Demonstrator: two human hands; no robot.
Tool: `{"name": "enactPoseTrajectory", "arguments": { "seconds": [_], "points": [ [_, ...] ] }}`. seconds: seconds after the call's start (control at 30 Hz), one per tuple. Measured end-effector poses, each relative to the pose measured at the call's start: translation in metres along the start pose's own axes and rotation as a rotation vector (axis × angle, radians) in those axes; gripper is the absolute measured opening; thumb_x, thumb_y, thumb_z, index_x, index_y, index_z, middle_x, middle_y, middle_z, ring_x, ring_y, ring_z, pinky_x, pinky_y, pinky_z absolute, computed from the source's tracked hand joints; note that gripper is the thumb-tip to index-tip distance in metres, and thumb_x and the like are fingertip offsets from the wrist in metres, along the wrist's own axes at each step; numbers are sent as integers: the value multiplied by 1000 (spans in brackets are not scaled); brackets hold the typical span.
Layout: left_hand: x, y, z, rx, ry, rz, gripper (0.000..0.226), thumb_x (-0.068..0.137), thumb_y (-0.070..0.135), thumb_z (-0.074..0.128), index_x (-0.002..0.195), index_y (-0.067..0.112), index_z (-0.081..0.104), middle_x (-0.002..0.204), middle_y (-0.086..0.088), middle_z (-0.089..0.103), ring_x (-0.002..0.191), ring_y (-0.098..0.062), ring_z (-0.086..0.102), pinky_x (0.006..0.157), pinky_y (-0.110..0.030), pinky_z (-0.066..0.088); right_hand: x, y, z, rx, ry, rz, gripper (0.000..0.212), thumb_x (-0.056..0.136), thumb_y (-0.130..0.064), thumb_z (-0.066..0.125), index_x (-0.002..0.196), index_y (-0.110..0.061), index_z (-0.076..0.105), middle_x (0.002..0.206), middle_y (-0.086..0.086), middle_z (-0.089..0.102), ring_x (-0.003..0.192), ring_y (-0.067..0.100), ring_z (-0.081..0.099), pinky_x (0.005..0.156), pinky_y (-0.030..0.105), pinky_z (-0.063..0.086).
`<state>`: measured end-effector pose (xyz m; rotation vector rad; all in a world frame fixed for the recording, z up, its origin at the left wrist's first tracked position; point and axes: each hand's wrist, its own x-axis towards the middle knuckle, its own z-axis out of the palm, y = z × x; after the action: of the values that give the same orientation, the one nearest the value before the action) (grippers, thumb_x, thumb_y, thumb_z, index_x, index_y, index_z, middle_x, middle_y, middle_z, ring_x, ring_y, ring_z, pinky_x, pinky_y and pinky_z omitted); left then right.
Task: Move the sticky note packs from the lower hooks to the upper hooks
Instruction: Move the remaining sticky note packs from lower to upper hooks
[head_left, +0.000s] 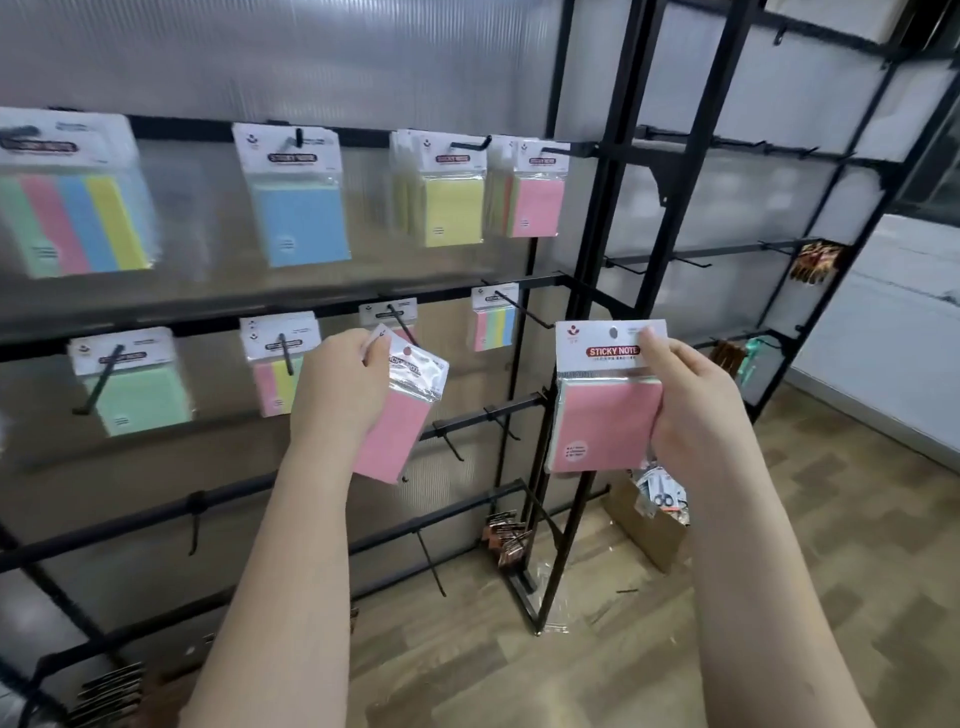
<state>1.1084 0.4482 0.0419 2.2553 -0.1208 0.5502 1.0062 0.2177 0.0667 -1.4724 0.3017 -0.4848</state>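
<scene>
My left hand (340, 387) grips a pink sticky note pack (397, 415), tilted, just below a lower hook (397, 317) that still carries a white header card. My right hand (685, 400) holds a second pink sticky note pack (605, 410) upright, off the rack, thumb on its header. On the lower bar hang a green pack (137, 387), a pink-yellow pack (278, 369) and a small striped pack (493, 322). The upper bar carries a striped pack (72, 218), a blue pack (301, 208), yellow packs (449, 200) and pink packs (535, 195).
Black rack bars with bare hooks (452, 436) run below the packs. A second black frame (618, 208) stands to the right with a few hanging goods. A cardboard box (644, 519) sits on the wood floor beside the rack foot.
</scene>
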Motion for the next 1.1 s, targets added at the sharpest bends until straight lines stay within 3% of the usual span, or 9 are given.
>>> {"name": "enactPoseTrajectory", "arguments": {
  "seconds": [0.1,0.3,0.43,0.53,0.73,0.83,0.93,1.0,1.1],
  "points": [
    [10,10,22,-1,-14,-13,43,99,24,41,57,16,34,57,-3,38,53,-15,32,47,-31,20,27,1,-10,43,4,22,21,93,-34,58,81,-20,68,82,0,73,61,16,67,56,34,51],
    [51,26,64,-24,-19,-4,39,98,23,39,61,9,37,59,-4,40,53,-16,34,49,-30,22,91,-6,-9,107,30,-9,25,93,-23,57,70,-17,65,67,-3,70,63,17,63,61,32,51],
    [89,37,91,-17,-18,-13,39,96,21,38,59,12,31,59,-4,38,58,-22,34,56,-31,25,138,-13,-7,74,-2,-109,25,92,-27,58,71,-19,67,78,-1,73,68,18,63,63,31,49],
    [117,44,108,-24,-16,-25,38,94,21,40,58,13,29,57,-3,35,54,-20,31,52,-30,22,175,-22,-2,53,7,-187,22,93,-30,57,75,-20,65,83,-1,72,69,16,63,61,28,49],
    [151,57,131,-106,-60,-36,31,95,20,42,71,2,50,64,-8,37,60,-20,32,52,-30,19,235,-38,20,43,12,-346,25,93,-34,57,72,-26,68,92,1,73,88,21,65,89,45,51],
    [157,58,139,-112,-63,-51,33,95,21,43,70,1,48,64,-7,37,59,-19,33,55,-30,20,258,-44,31,70,21,-383,21,93,-33,58,78,-23,70,91,0,72,84,16,64,80,36,51],
    [158,57,143,-96,-31,-82,37,96,22,43,65,3,45,60,-9,42,56,-19,35,53,-30,22,276,-45,39,84,7,-417,21,91,-34,60,86,-18,72,92,1,73,85,19,65,79,36,51],
    [159,55,144,-103,-4,-123,37,96,24,43,78,-5,58,71,-17,57,62,-20,44,56,-29,28,285,-46,43,62,-4,-423,22,91,-36,60,89,-18,73,89,-3,73,89,19,67,81,36,52],
    [157,54,146,-99,32,-166,38,96,27,44,87,-6,60,88,-24,64,67,-21,48,61,-29,32,295,-46,45,85,-27,-412,19,92,-35,59,81,-23,71,76,-13,69,76,5,61,71,22,48]
  ]
}}
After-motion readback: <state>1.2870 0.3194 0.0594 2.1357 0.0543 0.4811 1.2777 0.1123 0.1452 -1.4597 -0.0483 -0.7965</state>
